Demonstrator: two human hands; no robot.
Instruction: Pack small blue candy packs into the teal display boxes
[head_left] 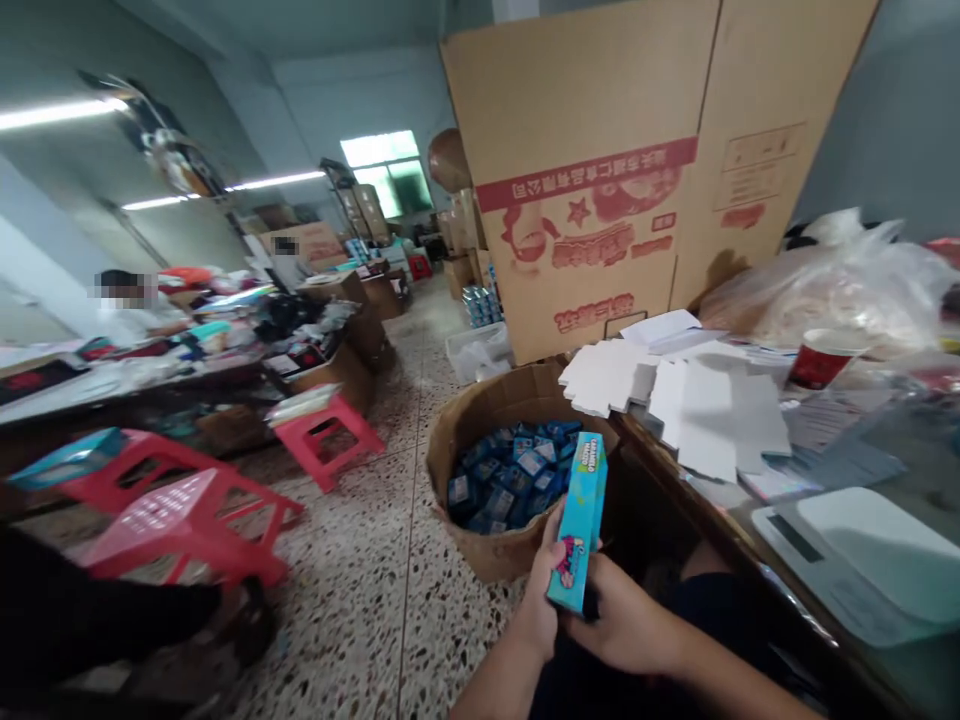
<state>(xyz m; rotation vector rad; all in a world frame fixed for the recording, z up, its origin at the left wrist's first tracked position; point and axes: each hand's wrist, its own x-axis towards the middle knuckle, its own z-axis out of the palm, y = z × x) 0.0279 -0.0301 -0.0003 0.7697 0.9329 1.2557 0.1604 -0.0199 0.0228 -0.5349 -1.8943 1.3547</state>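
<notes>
From where I stand, the left hand [546, 572] is closed around the lower part of a narrow blue carton [583, 515], its thumb pressed on the near left side. The right hand [621, 615] is up against the carton's bottom end; its fingers are hidden behind, so I can't tell whether they're gripping or only steadying. The carton tilts up and away from the hands, printed faces showing, perhaps because a long, slim thing is easiest to manage from its lower end.

Just beyond the hands and a little to their left is a round cardboard bin [486, 553] with a heap of small blue packs [517, 472] inside. Standing that near, it seems meant to be within easy reach.

To the right of the hands runs the counter [926, 478]. Flat white pieces [701, 415] lie overlapping on its near side, probably left loose so one can be picked up quickly. A white scale [885, 560] sits closer in, and a red cup [821, 360] stands farther off, past the pieces.
</notes>
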